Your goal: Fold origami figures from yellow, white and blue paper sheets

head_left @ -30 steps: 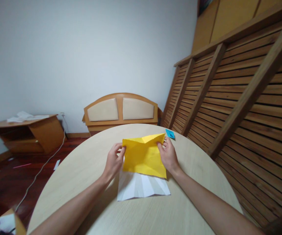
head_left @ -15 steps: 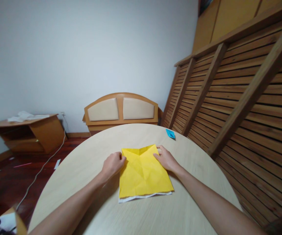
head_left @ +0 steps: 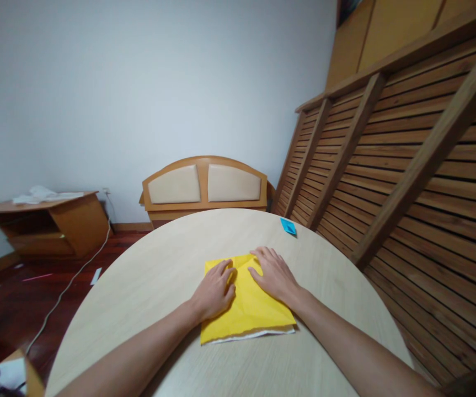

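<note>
Got a wooden cabinet way off left. On the round table, got the left hand palm-down on the yellow paper, with loose, slightly bent fingers. Can spot white paper poking out underneath. Then got the right hand on the far right part, with fingers stretched out, plus a little blue paper near the far rim.

Past the yellow paper, only blue paper interrupts open tabletop.
</note>
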A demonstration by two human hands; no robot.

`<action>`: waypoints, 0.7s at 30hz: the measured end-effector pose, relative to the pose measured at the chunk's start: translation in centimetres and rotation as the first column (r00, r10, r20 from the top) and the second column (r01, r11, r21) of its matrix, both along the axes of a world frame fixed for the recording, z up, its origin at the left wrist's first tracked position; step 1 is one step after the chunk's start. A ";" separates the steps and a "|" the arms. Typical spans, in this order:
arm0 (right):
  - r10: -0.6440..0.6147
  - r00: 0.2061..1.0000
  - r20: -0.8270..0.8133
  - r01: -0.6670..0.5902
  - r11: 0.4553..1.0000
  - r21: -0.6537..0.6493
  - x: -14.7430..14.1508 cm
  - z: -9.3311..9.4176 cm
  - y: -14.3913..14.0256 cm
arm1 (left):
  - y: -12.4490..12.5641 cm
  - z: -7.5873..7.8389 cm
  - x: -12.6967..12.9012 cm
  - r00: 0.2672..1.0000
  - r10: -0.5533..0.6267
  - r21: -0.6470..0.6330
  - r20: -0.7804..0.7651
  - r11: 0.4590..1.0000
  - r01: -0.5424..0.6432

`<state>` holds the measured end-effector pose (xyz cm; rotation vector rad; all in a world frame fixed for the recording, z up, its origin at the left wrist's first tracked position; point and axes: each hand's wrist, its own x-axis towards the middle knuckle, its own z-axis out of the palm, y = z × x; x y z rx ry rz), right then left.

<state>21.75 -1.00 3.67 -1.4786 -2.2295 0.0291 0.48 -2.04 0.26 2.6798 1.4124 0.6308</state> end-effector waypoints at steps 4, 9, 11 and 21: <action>0.337 0.941 0.021 -0.322 0.914 -0.248 -1.0 -0.7 -1.1 | 0.0 0.4 -0.3 0.998 -0.004 -0.137 -0.058 0.991 -0.004; 0.210 0.977 0.034 -0.182 0.909 -0.374 0.6 -2.5 0.9 | -0.2 1.0 -0.5 0.996 -0.006 -0.212 -0.094 0.977 -0.014; 0.101 0.992 0.070 -0.072 0.941 -0.331 2.0 -2.7 2.7 | -0.2 1.0 -0.5 0.996 -0.015 -0.213 -0.088 0.977 -0.005; -0.546 0.838 0.025 0.544 0.829 -0.127 10.6 -2.5 12.4 | 0.7 1.3 -1.2 1.000 0.019 -0.157 0.001 0.987 -0.019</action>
